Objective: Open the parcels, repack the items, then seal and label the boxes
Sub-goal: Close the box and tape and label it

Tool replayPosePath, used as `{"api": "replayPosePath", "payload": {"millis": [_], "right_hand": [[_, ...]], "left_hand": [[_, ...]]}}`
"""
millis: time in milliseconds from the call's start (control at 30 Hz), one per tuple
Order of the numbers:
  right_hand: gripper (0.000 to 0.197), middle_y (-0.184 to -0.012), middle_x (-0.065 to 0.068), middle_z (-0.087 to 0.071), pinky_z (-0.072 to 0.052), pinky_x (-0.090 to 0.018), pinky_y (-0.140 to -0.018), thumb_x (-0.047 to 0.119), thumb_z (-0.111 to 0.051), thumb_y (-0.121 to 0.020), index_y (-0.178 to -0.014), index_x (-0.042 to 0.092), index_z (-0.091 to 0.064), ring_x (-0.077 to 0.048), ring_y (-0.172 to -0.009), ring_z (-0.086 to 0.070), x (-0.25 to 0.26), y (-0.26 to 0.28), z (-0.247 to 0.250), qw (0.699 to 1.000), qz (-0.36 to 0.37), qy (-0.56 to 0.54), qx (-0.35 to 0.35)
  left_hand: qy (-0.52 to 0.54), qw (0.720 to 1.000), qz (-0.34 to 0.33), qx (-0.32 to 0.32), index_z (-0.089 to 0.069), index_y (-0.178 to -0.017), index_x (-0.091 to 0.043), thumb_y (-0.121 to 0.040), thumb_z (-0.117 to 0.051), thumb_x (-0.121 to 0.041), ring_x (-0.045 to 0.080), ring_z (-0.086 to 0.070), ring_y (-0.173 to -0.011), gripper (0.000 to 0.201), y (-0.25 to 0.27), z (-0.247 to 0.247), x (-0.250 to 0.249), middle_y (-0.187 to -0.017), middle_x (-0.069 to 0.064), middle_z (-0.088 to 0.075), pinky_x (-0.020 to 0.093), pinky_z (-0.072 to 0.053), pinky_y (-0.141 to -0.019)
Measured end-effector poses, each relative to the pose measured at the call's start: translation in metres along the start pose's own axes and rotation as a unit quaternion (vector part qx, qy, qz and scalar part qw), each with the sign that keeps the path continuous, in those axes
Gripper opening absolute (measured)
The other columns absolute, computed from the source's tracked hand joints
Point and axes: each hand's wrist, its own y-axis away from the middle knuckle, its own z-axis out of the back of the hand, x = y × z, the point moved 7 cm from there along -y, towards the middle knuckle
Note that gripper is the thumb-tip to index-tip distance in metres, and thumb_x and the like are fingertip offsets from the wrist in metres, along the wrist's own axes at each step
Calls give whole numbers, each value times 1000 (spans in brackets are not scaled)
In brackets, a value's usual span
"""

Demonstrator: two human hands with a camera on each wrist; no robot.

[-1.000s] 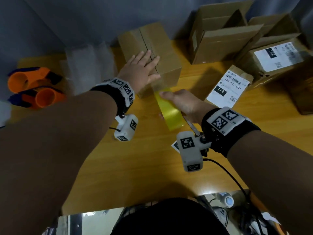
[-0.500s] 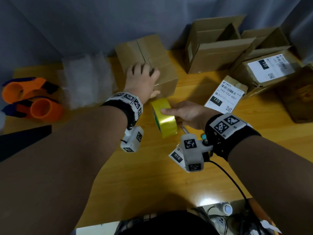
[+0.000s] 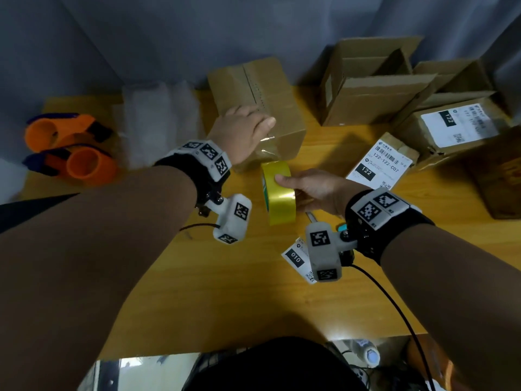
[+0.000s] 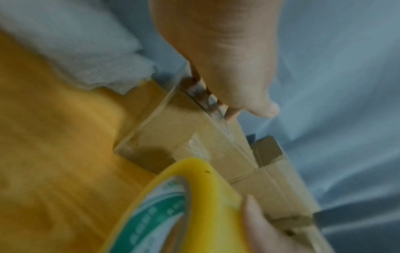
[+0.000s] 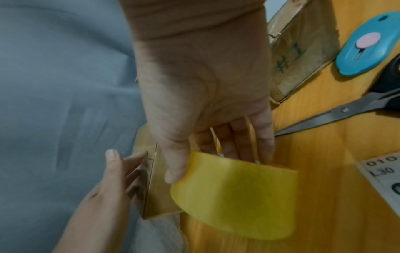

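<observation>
Upright, tape roll (image 3: 279,193) edge faces box (image 3: 258,105).

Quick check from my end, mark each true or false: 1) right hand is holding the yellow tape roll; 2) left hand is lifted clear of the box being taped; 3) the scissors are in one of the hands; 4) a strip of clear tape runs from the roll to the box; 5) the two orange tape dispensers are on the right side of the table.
1) True. The right hand grips the yellow tape roll.
2) False. The left hand presses down on the closed box.
3) False. The scissors lie on the table, beside the blue box cutter.
4) True. A clear tape strip spans from roll to box.
5) False. The orange dispensers sit at the left edge.
</observation>
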Motion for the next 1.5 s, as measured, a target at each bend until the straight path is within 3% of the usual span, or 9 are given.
{"api": "replayPosePath", "payload": {"millis": [167, 267, 333, 500, 700, 833, 933, 1200, 1500], "right_hand": [[42, -99, -15, -69, -57, -32, -75, 43, -66, -85, -105, 5, -63, -26, -90, -68, 8, 8, -1, 998, 60, -4, -21], [36, -95, -18, -69, -57, -36, -82, 36, -60, -91, -104, 2, -62, -28, -91, -67, 12, 12, -8, 997, 83, 9, 6], [36, -94, -17, -70, -57, -34, -81, 32, -56, -94, -109, -1, -61, -25, -89, -68, 11, 13, -9, 996, 83, 17, 23], [10, -88, -17, -68, -58, -43, -79, 11, -60, -92, -92, 2, -63, -31, -83, -67, -3, 15, 26, 974, 100, 177, -96], [18, -74, -9, -60, -52, -31, -70, 17, -58, -89, -80, 3, -62, -26, -77, -62, -35, 9, 19, 828, 60, 548, -102], [8, -78, -1, -63, -55, -35, -66, 23, -61, -87, -90, 17, -55, -21, -73, -63, -63, 2, 16, 779, 63, 617, -91], [31, -70, 0, -58, -55, -34, -63, 30, -72, -81, -68, 18, -47, -19, -68, -60, -79, 8, 22, 757, 15, 652, -39], [21, -67, -2, -53, -41, -26, -48, 21, -68, -82, -74, 11, -52, -16, -59, -53, -90, 16, 21, 798, 21, 597, -80], [30, -99, -14, -62, -55, -44, -80, 22, -63, -88, -110, 3, -57, -29, -87, -63, -20, 39, 25, 901, 89, 406, -123]], "left_hand": [[138, 979, 148, -4, -56, -95, -10, -95, -42, -50, 21, -57, -87, 42, 44, -5, 3, -96, 7, -57, 32, -44, -78], [361, 867, 310, 149, -57, -112, -6, -81, -42, -75, 20, -66, -86, 77, 71, -55, -4, -100, 7, -66, 32, -56, -78], [395, 835, 357, 140, -56, -116, -5, -77, -52, -72, 22, -64, -88, 78, 79, -64, -8, -100, 6, -65, 35, -55, -85], [367, 840, 395, 69, -38, -143, -8, -84, -57, -58, 30, -46, -126, 80, 89, -63, -2, -143, 11, -44, 36, -41, -99], [343, 853, 393, 22, -46, -138, -15, -90, -43, -58, 29, -48, -124, 65, 97, -62, 0, -139, 9, -50, 33, -38, -101], [368, 834, 412, -11, -54, -131, -16, -89, -44, -59, 29, -54, -116, 61, 106, -68, 2, -128, 10, -58, 37, -42, -102], [373, 828, 419, -22, -53, -131, -16, -89, -44, -61, 29, -56, -115, 63, 107, -71, -3, -127, 10, -59, 37, -43, -101], [394, 820, 411, -59, -58, -125, -19, -88, -50, -56, 26, -59, -108, 53, 111, -61, -7, -119, 7, -63, 39, -46, -97], [367, 820, 440, -19, -61, -120, -12, -87, -49, -44, 30, -57, -103, 47, 129, -45, 17, -116, 11, -62, 32, -44, -85]]}}
